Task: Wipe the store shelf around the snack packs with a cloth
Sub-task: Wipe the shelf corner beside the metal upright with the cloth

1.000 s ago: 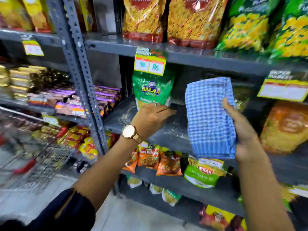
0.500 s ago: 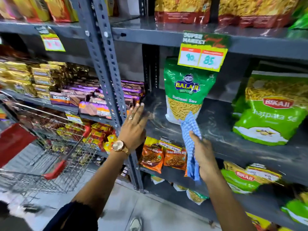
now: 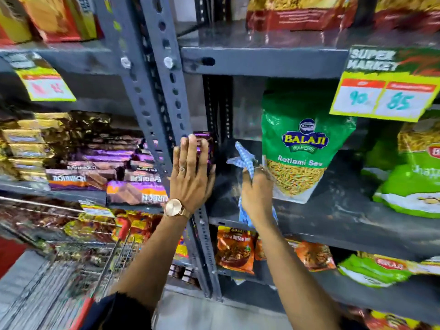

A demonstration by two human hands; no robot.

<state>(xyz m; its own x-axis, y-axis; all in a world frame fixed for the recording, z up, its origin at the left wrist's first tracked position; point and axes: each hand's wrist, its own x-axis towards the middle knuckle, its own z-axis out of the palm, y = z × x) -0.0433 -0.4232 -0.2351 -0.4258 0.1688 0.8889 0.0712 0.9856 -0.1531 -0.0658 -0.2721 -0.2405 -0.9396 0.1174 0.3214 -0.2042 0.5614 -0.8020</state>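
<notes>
A dark grey metal shelf (image 3: pixel 333 215) carries a green Balaji snack pack (image 3: pixel 302 148) standing upright and a lighter green pack (image 3: pixel 414 186) to its right. My right hand (image 3: pixel 258 194) is shut on a bunched blue checked cloth (image 3: pixel 245 160), pressed onto the shelf's left end just left of the Balaji pack. My left hand (image 3: pixel 191 177), with a watch on its wrist, lies flat with fingers apart against the grey slotted upright post (image 3: pixel 164 110) at the shelf's left edge. It holds nothing.
Left of the post, purple and gold biscuit packs (image 3: pixel 107 167) fill a neighbouring shelf. A yellow price tag (image 3: pixel 385 98) hangs from the shelf above. Orange and green packs (image 3: pixel 235 251) sit on the shelf below. A wire shopping trolley (image 3: pixel 71 270) stands at the lower left.
The view has closed in on the shelf's left end. My right hand has pushed the cloth further in beside the Balaji pack. My left hand stays flat at the post.
</notes>
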